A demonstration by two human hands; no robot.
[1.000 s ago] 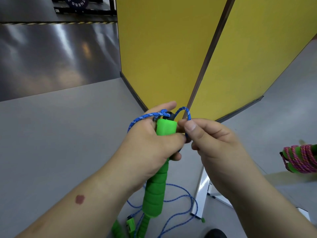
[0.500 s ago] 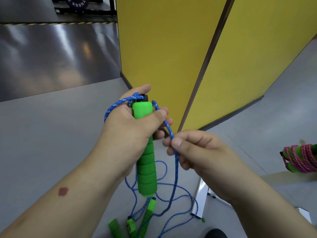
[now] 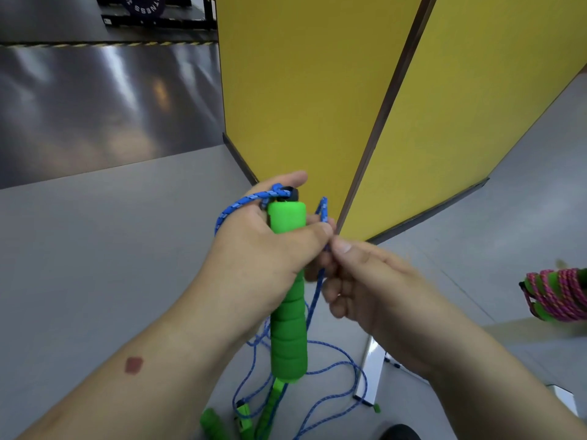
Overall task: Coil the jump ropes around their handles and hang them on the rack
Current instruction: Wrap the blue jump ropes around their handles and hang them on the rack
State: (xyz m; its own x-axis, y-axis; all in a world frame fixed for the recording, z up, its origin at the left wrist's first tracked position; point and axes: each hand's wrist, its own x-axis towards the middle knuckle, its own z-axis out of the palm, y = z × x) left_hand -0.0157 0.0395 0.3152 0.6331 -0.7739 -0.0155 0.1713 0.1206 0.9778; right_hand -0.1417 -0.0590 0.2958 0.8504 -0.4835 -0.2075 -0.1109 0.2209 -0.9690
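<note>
My left hand (image 3: 254,252) grips a green foam handle (image 3: 289,331) upright near its top. A blue jump rope (image 3: 244,201) runs from the handle's black cap over the back of that hand. My right hand (image 3: 365,281) pinches the same rope just right of the handle, with a short bend of rope sticking up above the fingers. The rest of the blue rope hangs down in loose loops (image 3: 346,404) on the grey floor. At the right edge hangs a pink rope coiled around green handles (image 3: 559,293).
Two yellow partition panels (image 3: 301,90) stand right behind my hands. More green handles (image 3: 216,423) lie on the floor below. A white metal rack foot (image 3: 370,373) stands on the floor at lower right. A weight plate stand (image 3: 146,7) is far back left.
My right hand has brought the rope up from lower right to beside the handle's top. My left hand with the handle has shifted slightly right and lower in view.
</note>
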